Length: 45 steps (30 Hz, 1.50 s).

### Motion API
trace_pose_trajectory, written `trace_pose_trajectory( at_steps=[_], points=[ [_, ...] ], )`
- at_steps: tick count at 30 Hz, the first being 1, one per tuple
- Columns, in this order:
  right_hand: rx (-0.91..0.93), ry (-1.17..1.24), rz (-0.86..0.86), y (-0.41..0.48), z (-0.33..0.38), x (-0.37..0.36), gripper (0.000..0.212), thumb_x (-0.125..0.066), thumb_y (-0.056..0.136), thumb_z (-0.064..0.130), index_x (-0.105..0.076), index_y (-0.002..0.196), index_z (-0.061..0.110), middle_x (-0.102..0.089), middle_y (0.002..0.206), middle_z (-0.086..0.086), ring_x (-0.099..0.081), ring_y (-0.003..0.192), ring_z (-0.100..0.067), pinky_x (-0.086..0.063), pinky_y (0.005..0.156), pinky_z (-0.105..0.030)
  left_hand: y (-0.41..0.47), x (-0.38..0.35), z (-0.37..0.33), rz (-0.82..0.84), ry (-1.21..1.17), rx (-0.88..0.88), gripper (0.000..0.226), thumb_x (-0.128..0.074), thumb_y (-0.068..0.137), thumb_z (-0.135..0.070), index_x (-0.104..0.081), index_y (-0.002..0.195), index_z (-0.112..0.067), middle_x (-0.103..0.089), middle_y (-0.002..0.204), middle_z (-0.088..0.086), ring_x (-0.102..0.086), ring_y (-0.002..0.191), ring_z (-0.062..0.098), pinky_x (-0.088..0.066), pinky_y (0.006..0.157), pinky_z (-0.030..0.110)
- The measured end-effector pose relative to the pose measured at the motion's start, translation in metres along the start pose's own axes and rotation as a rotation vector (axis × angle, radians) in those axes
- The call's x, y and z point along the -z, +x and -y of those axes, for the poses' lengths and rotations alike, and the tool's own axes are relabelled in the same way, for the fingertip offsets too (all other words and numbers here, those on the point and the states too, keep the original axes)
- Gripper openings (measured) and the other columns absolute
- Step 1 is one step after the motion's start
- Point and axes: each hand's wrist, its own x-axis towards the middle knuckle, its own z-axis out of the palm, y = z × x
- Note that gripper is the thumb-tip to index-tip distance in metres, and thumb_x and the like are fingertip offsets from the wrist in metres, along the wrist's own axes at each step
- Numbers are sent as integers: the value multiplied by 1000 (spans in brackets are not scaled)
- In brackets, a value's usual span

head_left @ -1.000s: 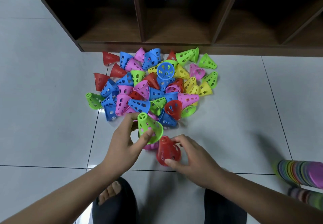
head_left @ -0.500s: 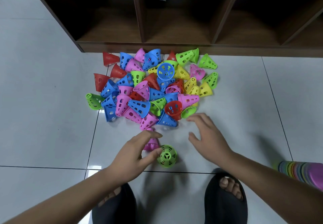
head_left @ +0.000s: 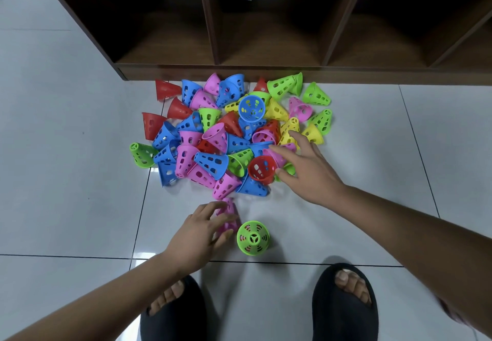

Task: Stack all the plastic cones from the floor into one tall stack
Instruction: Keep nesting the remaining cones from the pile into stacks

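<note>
- The floor [head_left: 372,180] is glossy white tile, crossed by thin dark grout lines.
- A dark wooden shelf unit [head_left: 266,73] stands on it along the far edge.
- Just in front of the shelf lies a loose pile of cones [head_left: 213,154] in red, blue, pink, green and yellow, most tipped on their sides and overlapping.
- Nearer, apart from the pile, a green cone [head_left: 253,238] stands upright, tip up.
- Just left of it is a pink cone [head_left: 229,208], blurred.
- Two black slippers [head_left: 343,314] rest on the near tiles.
</note>
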Motion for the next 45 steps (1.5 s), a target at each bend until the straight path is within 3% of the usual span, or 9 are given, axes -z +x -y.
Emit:
trace_pose_trajectory(
  at_steps=[4, 7, 14, 17, 21, 27, 35, 39, 45],
  points=[
    [-45, -3, -3, -1, 1, -9, 40, -62, 100, 43, -59, 140, 37, -23, 167, -4, -39, 144, -38, -44, 115, -50, -4, 0, 6, 15, -47, 44, 30, -52, 104, -59, -67, 121, -39, -47, 151, -4, -58, 125, 20, -51, 101, 32],
    [-57, 27, -38, -10, -3, -19, 16, -62, 99, 40, -62, 108, 26, -36, 155, -4, -51, 129, -39, -51, 103, -47, -6, 0, 12, -3, -48, 59, 19, -69, 99, -47, -67, 113, -35, -50, 144, -4, -63, 117, 21, -54, 94, 29],
    [-81, 92, -28, -25, -19, -37, 27, -74, 92, 38, -55, 84, 21, -49, 136, -7, -57, 124, -34, -48, 105, -43, -3, 1, 20, 5, -10, 249, 55, -76, 88, -51, -49, 135, -38, -51, 134, -9, -63, 104, 22, -57, 85, 39],
    [-73, 19, 1, -29, -21, -39, 29, -80, 87, 39, -57, 88, 21, -54, 121, -1, -55, 111, -28, -49, 97, -43, -4, 4, 23, 68, 93, 352, 71, -78, 80, -40, -45, 143, -36, -55, 134, -4, -62, 110, 30, -55, 87, 43],
    [-76, -140, 7, -35, -20, -43, 44, -80, 79, 47, -49, 102, 25, -59, 107, 5, -55, 108, -27, -44, 86, -43, -7, 5, 26, 61, 125, 386, 67, -72, 79, -37, -47, 141, -33, -63, 126, -3, -63, 108, 31, -52, 85, 42],
    [-149, -153, -66, -41, -16, -53, 72, -62, 75, 75, -49, 131, 32, -70, 113, 8, -57, 121, -22, -30, 110, -45, -2, 17, 17, -80, 29, 318, 54, -57, 82, -56, -53, 131, -35, -70, 114, -9, -63, 100, 23, -52, 85, 41],
    [-87, -238, -32, -35, -7, -60, 63, -61, 81, 74, -52, 131, 37, -70, 116, 10, -53, 130, -24, -21, 122, -51, 10, 44, -32, -287, -332, 219, 47, -79, 93, -28, -55, 132, -38, -67, 120, -19, -67, 106, 8, -58, 84, 33],
    [-81, -223, -42, -32, -8, -63, 52, -64, 83, 69, -58, 120, 32, -72, 118, 9, -49, 138, -22, -16, 126, -53, 14, 58, -65, -334, -474, 152, 46, -79, 96, -25, -58, 136, -32, -66, 126, -20, -67, 115, 10, -57, 92, 29],
    [-32, -142, -28, -25, 2, -58, 70, -70, 83, 68, -51, 139, 32, -68, 133, 6, -47, 142, -19, -14, 128, -48, 9, 64, -93, -317, -560, 74, 45, -79, 97, -35, -56, 135, -36, -64, 129, -16, -67, 121, 16, -62, 93, 37]
  ],
)
